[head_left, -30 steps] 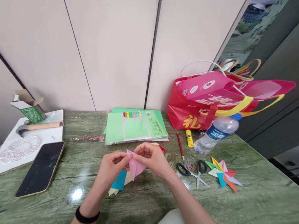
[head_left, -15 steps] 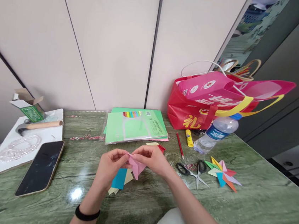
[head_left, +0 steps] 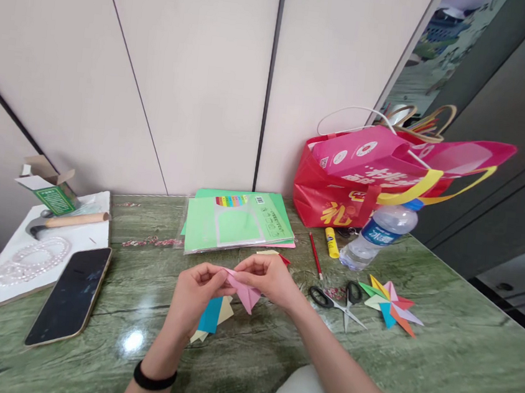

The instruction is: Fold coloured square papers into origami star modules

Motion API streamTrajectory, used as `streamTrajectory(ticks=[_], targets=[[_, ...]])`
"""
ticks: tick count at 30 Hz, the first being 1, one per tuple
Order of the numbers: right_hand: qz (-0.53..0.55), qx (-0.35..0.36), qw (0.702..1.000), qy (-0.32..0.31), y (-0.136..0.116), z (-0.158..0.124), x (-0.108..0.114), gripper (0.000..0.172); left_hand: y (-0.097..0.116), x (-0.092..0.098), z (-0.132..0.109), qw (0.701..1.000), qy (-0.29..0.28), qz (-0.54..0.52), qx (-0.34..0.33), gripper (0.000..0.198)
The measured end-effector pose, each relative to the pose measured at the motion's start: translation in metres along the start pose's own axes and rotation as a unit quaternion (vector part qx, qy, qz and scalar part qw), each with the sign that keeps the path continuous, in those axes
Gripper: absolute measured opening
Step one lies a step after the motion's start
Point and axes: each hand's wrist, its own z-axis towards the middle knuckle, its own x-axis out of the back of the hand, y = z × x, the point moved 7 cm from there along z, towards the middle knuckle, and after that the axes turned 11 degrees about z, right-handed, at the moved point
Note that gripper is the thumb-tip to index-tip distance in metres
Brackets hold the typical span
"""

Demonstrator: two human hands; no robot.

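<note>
A piece of folded pink paper [head_left: 246, 295] is held up between my two hands, its pointed end hanging down to the right. My left hand [head_left: 198, 293] is closed, pinching the paper's left corner between thumb and fingers. Closed as well, my right hand [head_left: 266, 278] grips its upper edge with thumb and fingertips. Beneath my left hand lie a blue paper piece [head_left: 210, 315] and cream paper pieces [head_left: 227, 310], partly hidden. Behind my right hand, bits of cream and red paper [head_left: 284, 259] stick out. A multicoloured folded paper star [head_left: 392, 304] rests on the table at the right.
Black-handled scissors [head_left: 347, 305], a red pencil [head_left: 316, 255], a yellow glue stick [head_left: 331, 242] and a water bottle [head_left: 380, 234] stand or lie right of my hands. Packs of coloured paper [head_left: 241, 222] and a red bag [head_left: 328, 197] are behind. A phone [head_left: 68, 298] and hammer [head_left: 72, 220] lie left.
The pink paper's hanging point has swung slightly to the right and up. Both hands keep their pinch in nearly the same place.
</note>
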Motion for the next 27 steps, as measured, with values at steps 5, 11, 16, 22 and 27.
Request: streamTrajectory(ticks=[5, 11, 16, 22, 27], targets=[[-0.014, 0.013, 1.0, 0.008, -0.0012, 0.0009, 0.0017, 0.028, 0.0016, -0.0035, -0.0001, 0.999, -0.031, -0.002, 0.008, 0.022], [-0.025, 0.012, 0.999, -0.026, -0.0004, 0.0003, -0.0015, 0.026, -0.0006, 0.0006, 0.002, 1.0, -0.008, 0.005, 0.008, 0.022], [0.005, -0.009, 0.998, -0.057, 0.0022, -0.0012, -0.0003, 0.029, 0.0001, 0.0042, 0.0009, 1.0, 0.02, 0.005, 0.016, 0.023], [-0.001, -0.007, 0.999, -0.039, 0.0015, -0.0007, 0.0038, 0.029, 0.0042, 0.0027, -0.0017, 1.0, 0.021, 0.0, 0.018, 0.023], [0.012, -0.011, 0.999, -0.048, 0.004, 0.0002, 0.0043, 0.032, 0.0065, 0.0035, -0.002, 0.999, 0.03, 0.007, 0.011, 0.024]])
